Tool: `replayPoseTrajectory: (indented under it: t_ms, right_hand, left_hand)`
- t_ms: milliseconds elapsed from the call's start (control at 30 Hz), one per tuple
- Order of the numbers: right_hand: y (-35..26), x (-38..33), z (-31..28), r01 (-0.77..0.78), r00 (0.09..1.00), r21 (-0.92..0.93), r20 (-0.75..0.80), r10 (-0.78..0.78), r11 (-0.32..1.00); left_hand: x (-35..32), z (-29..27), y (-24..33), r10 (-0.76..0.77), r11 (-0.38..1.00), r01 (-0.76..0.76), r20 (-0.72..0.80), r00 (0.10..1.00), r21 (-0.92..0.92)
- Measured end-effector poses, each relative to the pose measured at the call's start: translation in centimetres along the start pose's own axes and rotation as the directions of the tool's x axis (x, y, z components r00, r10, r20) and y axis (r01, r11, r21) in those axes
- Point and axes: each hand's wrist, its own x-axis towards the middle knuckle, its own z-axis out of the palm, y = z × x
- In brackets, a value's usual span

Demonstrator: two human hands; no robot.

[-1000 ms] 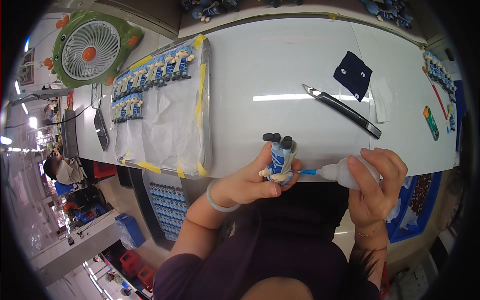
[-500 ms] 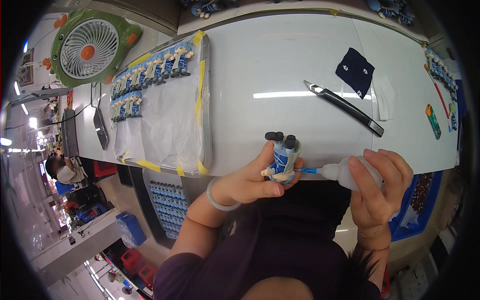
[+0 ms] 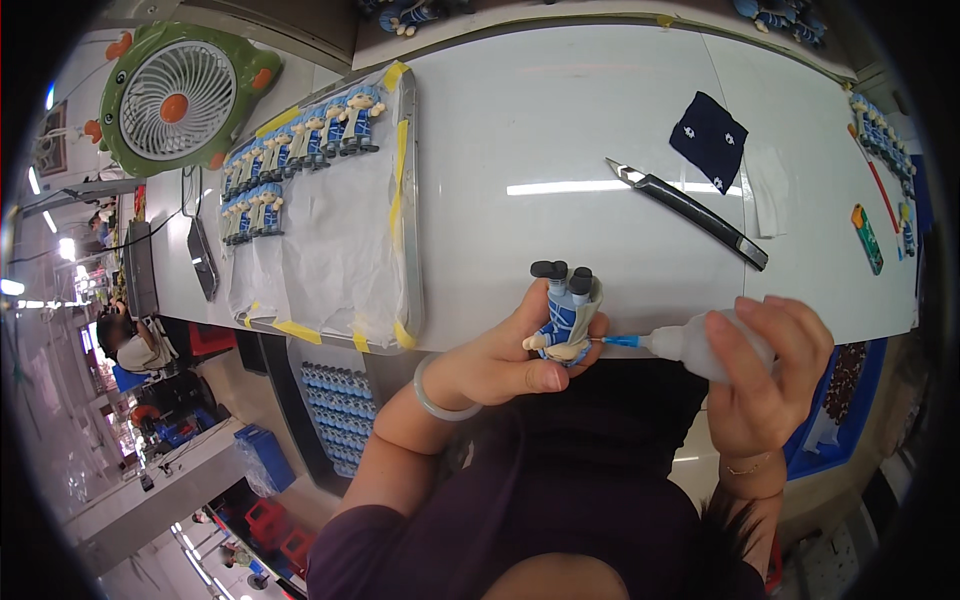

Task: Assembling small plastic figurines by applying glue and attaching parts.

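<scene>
The left hand (image 3: 500, 372), in the head view, is closed around a small blue figure (image 3: 568, 318), held near the worktop's (image 3: 520, 240) front edge with its feet pointing away from the person. The right hand (image 3: 765, 390) is wrapped around a white squeeze bottle (image 3: 708, 347), its blue nozzle (image 3: 622, 341) aimed at the figure's head end; whether the tip touches cannot be told. This piece seems midway through handling. Two rows of figures (image 3: 312, 138) lie on the paper-lined tray (image 3: 412, 220), the nearer row shorter, leaving much lining bare. More figures (image 3: 880, 132) sit at far right; which groups are finished is unclear.
</scene>
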Motion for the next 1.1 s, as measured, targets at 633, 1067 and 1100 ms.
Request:
replayPoseTrajectory:
  t_ms: [633,1067,1100]
  right_hand:
    - [8.7,-2.3,2.4,-0.545,0.673,0.574,-0.137,0.727,0.612]
    - [8.7,-2.6,2.5,-0.551,0.672,0.567,-0.135,0.728,0.613]
    - [8.7,-2.7,2.4,-0.555,0.670,0.562,-0.135,0.730,0.613]
  left_hand:
    - [1.0,-0.4,0.0,0.057,0.998,-0.055,0.096,0.994,-0.025]
    - [1.0,-0.2,0.4,0.005,0.987,0.008,0.081,0.997,-0.162]
    - [1.0,-0.2,0.4,0.004,0.987,0.009,0.081,0.997,-0.163]
